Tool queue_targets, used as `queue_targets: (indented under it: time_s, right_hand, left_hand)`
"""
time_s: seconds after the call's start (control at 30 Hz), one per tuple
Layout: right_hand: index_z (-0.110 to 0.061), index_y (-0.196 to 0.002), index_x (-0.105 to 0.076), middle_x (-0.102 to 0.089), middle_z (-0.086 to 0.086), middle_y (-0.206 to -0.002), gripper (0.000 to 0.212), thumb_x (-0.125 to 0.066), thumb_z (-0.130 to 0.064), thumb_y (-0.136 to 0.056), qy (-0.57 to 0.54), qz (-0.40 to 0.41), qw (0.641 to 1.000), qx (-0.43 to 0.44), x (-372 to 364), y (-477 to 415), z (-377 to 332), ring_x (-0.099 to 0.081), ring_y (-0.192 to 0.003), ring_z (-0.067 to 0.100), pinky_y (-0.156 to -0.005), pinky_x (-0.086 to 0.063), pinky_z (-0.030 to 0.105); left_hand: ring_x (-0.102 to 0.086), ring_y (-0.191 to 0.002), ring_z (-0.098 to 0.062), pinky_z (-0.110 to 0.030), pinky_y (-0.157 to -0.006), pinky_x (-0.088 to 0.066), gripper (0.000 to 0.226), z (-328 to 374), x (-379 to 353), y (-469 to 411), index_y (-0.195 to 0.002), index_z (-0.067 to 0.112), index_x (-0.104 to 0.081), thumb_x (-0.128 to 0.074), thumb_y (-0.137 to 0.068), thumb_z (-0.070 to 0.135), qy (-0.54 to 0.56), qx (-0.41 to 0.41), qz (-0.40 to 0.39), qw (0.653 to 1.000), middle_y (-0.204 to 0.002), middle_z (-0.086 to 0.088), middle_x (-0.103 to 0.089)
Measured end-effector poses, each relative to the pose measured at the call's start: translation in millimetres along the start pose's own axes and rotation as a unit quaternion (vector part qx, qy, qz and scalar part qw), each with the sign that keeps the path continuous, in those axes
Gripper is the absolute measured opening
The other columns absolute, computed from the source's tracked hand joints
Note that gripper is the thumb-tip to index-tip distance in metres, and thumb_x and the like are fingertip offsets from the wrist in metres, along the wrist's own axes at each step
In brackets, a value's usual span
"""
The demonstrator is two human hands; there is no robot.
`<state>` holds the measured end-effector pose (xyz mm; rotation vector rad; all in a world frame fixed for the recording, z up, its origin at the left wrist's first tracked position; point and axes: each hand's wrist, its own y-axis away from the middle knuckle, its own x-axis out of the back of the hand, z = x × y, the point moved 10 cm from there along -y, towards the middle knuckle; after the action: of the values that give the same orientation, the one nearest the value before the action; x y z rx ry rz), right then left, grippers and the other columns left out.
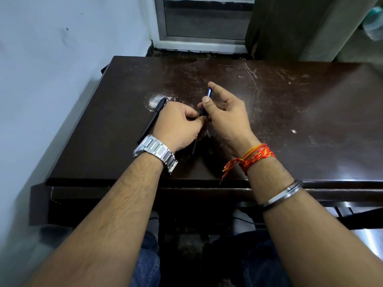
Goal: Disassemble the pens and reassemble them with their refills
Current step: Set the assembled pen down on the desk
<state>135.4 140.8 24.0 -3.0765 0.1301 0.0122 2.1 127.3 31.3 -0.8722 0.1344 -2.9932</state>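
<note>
While both forearms are being held out over it, a dark brown scratched table [290, 112] is being shown filling most of the view, set against a pale wall [51, 59]. Above its middle, the left hand [176, 125] is being kept curled tight, fingers pinched onto the lower end of a pen part [202, 112]; a steel watch [155, 151] is being worn on that wrist. The right hand [226, 112] is being held half open, thumb and forefinger gripping a blue pen piece [209, 92] that is pointing up. A black pen [153, 119] is lying on the table, partly hidden behind the left hand. Another thin dark part [194, 147] is lying below the hands. Red thread [255, 156] is being worn on the right wrist.
</note>
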Motion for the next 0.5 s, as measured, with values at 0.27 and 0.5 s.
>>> queue_targets:
  time_s: [0.27,0.5]
  right_hand:
    - [-0.015,-0.077,-0.07,-0.076,0.01,-0.074,0.01,-0.078,-0.021,-0.076,0.093,0.034,0.994,-0.051,10.0,-5.0,13.5,-0.074,-0.077,0.031,-0.076,-0.059,0.055]
    - [-0.009,-0.069,-0.075,-0.071,0.009,-0.063,0.014,-0.076,-0.022,-0.073,0.333,0.146,0.931,-0.006,60.0,-2.5,-10.9,-0.068,-0.059,0.02,-0.055,-0.056,0.028]
  left_hand:
    - [-0.066,-0.056,-0.02,-0.029,-0.053,-0.049,0.023,4.2,4.5,1.1,-0.071,0.012,-0.078,-0.072,-0.079,0.033,-0.028,0.003,0.018,0.999,-0.06,-0.007,-0.072]
    - [-0.073,-0.06,-0.017,-0.037,-0.071,-0.063,0.027,-20.6,38.4,-1.0,-0.059,0.02,-0.074,-0.073,-0.074,0.043,0.011,0.092,0.131,0.987,-0.056,0.002,-0.072]
